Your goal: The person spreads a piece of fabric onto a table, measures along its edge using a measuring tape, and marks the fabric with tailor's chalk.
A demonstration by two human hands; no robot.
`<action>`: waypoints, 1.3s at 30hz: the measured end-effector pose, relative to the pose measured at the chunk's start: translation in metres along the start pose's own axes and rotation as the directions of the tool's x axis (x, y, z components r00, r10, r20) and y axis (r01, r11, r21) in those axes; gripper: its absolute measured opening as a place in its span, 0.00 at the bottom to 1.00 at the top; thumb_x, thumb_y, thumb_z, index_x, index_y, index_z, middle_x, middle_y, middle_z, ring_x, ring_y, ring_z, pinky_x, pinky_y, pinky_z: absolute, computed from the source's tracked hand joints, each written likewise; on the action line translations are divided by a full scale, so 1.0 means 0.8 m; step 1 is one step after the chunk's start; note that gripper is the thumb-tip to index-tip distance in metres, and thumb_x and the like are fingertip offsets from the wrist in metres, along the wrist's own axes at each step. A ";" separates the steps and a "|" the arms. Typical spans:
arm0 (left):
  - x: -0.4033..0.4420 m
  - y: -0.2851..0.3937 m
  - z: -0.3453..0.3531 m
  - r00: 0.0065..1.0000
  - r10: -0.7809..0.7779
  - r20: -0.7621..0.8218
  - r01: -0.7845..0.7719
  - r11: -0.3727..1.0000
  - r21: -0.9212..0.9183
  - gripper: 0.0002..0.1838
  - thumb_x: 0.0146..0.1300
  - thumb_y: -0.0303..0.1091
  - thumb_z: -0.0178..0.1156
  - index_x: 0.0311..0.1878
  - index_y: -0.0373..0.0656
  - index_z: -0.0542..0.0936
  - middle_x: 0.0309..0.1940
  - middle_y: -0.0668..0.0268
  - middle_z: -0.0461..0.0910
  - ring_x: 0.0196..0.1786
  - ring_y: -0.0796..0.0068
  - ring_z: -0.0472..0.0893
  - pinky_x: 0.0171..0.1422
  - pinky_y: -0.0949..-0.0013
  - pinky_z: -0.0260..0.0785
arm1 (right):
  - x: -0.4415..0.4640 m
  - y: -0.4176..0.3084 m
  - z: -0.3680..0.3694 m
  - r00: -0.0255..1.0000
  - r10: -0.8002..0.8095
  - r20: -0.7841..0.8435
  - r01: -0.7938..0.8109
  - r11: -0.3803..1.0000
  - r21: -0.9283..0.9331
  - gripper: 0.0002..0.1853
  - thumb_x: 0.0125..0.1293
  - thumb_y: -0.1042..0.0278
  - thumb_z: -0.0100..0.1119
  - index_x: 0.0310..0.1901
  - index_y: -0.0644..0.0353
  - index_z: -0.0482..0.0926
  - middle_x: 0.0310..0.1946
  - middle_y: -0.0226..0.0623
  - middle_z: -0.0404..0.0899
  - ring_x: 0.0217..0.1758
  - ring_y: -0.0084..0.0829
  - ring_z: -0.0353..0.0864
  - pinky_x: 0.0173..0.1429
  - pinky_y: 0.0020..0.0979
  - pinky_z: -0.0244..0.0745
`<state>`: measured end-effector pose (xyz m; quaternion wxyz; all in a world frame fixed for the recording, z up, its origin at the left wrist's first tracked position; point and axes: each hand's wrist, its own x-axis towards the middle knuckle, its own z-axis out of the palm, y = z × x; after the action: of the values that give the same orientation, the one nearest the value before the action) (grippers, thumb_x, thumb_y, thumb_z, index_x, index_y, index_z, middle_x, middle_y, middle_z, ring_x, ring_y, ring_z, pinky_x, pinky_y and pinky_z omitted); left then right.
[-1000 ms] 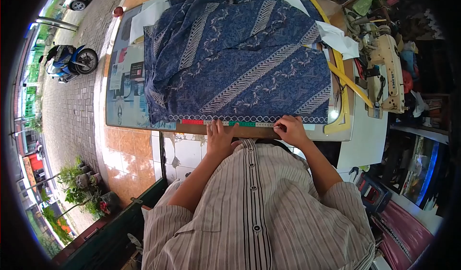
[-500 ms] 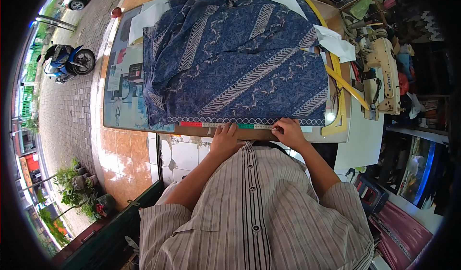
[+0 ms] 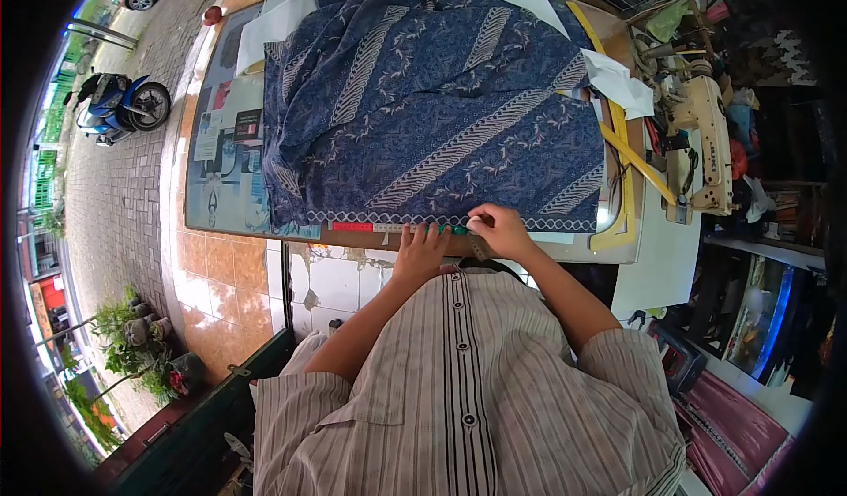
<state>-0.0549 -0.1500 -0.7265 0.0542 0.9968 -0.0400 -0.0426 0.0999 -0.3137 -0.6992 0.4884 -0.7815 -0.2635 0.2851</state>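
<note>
Blue patterned cloth (image 3: 432, 134) lies across the surface (image 3: 573, 249), a measuring tape (image 3: 353, 227) along its near edge; the left hand (image 3: 422, 251) rests on the tape, fingers slightly spread, and the right hand (image 3: 500, 233) pinches a small pale thing (image 3: 475, 223) I can't make out from here

Cloth (image 3: 423, 130) spread on table (image 3: 205, 218); tape measure (image 3: 353, 227) along the cloth's near edge, left hand (image 3: 423, 251) on the tape, right hand (image 3: 501, 233) just right of it at the same edge. Right of cloth, on the table: rulers (image 3: 642, 168), one crossing another, with a paper sheet (image 3: 620, 83) farther back; sewing machine (image 3: 708, 147) beyond the table's right side. Left, off the table: motorcycle (image 3: 123, 108) on paving (image 3: 123, 183), potted plants (image 3: 146, 341) nearer the wearer.
</note>
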 end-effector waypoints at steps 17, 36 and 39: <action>0.002 -0.005 0.005 1.000 0.030 -0.005 -0.030 0.999 -0.026 0.50 0.41 0.67 0.71 0.66 0.48 0.73 0.67 0.63 0.67 0.63 0.54 0.70 0.66 0.37 0.65 | 0.043 -0.003 0.040 0.993 0.090 -0.076 -0.106 0.962 -0.250 0.10 0.59 0.71 0.68 0.39 0.67 0.81 0.28 0.40 0.84 0.30 0.31 0.84 0.37 0.31 0.78; 0.001 -0.010 -0.005 0.995 0.067 0.079 -0.064 0.997 -0.038 0.51 0.43 0.62 0.73 0.70 0.49 0.68 0.70 0.65 0.64 0.64 0.58 0.69 0.67 0.39 0.64 | -0.045 0.012 0.037 0.987 0.156 -0.022 -0.150 0.883 -0.444 0.16 0.55 0.54 0.68 0.32 0.58 0.75 0.30 0.38 0.83 0.32 0.44 0.82 0.37 0.43 0.76; 0.003 -0.008 -0.017 0.991 0.049 0.127 -0.043 0.998 -0.051 0.51 0.45 0.60 0.73 0.71 0.48 0.66 0.70 0.64 0.63 0.66 0.58 0.68 0.67 0.40 0.64 | -0.044 0.012 0.027 0.957 0.290 0.018 -0.285 0.948 -0.142 0.13 0.58 0.62 0.67 0.34 0.59 0.74 0.25 0.36 0.81 0.27 0.33 0.81 0.32 0.36 0.74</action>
<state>-0.0511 -0.1425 -0.7142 0.0763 0.9893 -0.0652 -0.1061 0.0612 -0.3284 -0.7089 0.3812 -0.8378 -0.1755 0.3493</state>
